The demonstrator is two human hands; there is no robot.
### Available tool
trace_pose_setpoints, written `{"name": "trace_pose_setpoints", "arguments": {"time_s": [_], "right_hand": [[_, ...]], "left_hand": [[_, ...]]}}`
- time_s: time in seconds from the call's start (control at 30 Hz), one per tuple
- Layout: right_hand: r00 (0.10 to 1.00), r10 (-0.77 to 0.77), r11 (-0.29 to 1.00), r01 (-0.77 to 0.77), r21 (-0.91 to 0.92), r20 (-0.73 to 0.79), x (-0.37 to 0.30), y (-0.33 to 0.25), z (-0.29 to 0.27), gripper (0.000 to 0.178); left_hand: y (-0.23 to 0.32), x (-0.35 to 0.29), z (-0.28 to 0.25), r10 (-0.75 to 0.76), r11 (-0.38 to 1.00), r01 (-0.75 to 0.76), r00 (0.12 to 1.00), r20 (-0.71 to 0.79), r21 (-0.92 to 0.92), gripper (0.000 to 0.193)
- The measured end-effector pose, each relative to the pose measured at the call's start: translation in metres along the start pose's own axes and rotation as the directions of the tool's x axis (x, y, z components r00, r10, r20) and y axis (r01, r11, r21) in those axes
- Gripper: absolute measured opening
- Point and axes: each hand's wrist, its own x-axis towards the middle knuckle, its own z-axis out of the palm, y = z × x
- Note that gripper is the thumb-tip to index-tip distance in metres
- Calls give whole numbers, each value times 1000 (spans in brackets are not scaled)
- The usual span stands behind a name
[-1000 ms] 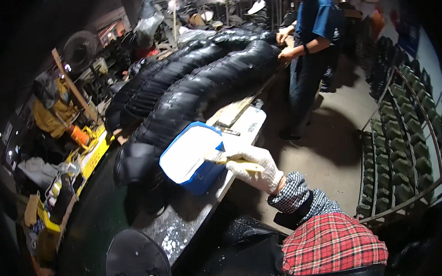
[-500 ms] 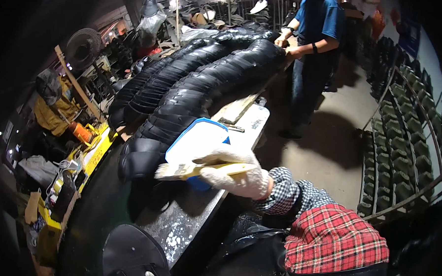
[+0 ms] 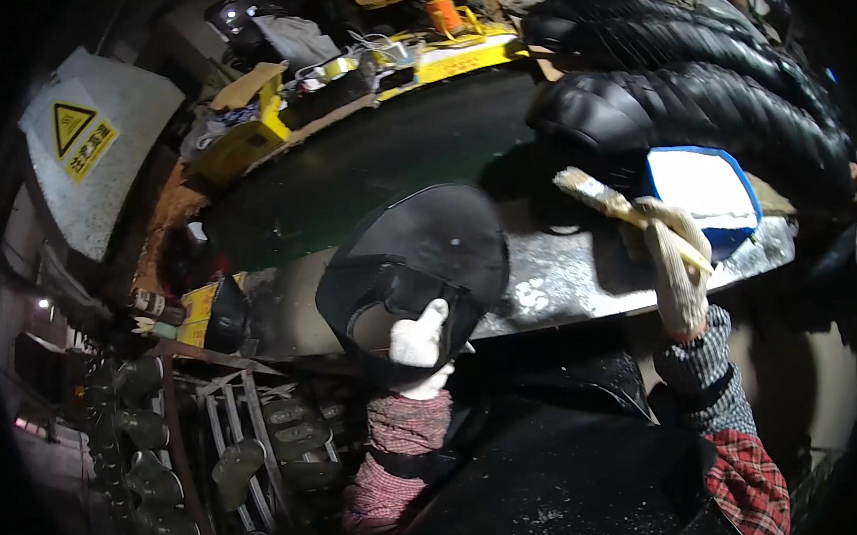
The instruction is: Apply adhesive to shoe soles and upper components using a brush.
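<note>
My right hand [image 3: 675, 257], in a white knit glove, grips a pale-bristled brush [image 3: 593, 193] by its yellow handle. The bristles point up and left, close to the end of a long black ribbed rubber piece [image 3: 632, 115]. Just behind the hand stands a blue tub [image 3: 702, 184] filled with white paste. My left hand [image 3: 418, 349], also gloved, holds a round black moulded part [image 3: 419, 268] from below, at the near edge of the grey, paste-spattered bench [image 3: 563, 281].
A dark green surface [image 3: 386, 164] runs behind the bench, with yellow boxes [image 3: 246, 137], cloths and an orange can [image 3: 444, 9] along its far side. A grey panel with a yellow warning sign [image 3: 83, 139] leans at left. Racks of dark moulds [image 3: 255, 447] stand at lower left.
The view has swung left, so the bench now runs across the picture. My right hand has carried the brush out of the blue tub. My left hand and the black part now sit in the middle.
</note>
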Motion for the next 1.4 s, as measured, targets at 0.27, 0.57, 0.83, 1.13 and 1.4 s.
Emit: {"name": "trace_pose_setpoints", "arguments": {"time_s": [0.27, 0.57, 0.83, 1.13, 1.4], "right_hand": [[988, -81, 997, 79, 20, 128, 8, -18, 38, 33], [919, 309, 902, -365, 232, 245, 23, 26, 75, 29], [951, -103, 985, 138, -104, 291, 44, -12, 106, 33], [613, -326, 943, 259, 208, 720, 23, -74, 155, 26], [642, -657, 753, 588, 296, 396, 11, -59, 156, 32]], "left_hand": [[22, -24, 4, 10, 978, 24, 987, 159, -207, 16], [29, -24, -6, -157, 937, 144, 987, -16, -317, 36], [8, -17, 11, 45, 902, 23, 988, 147, -432, 29], [20, -23, 18, 190, 914, -109, 966, 176, -391, 31], [26, -20, 3, 206, 927, -133, 962, 179, -352, 33]]}}
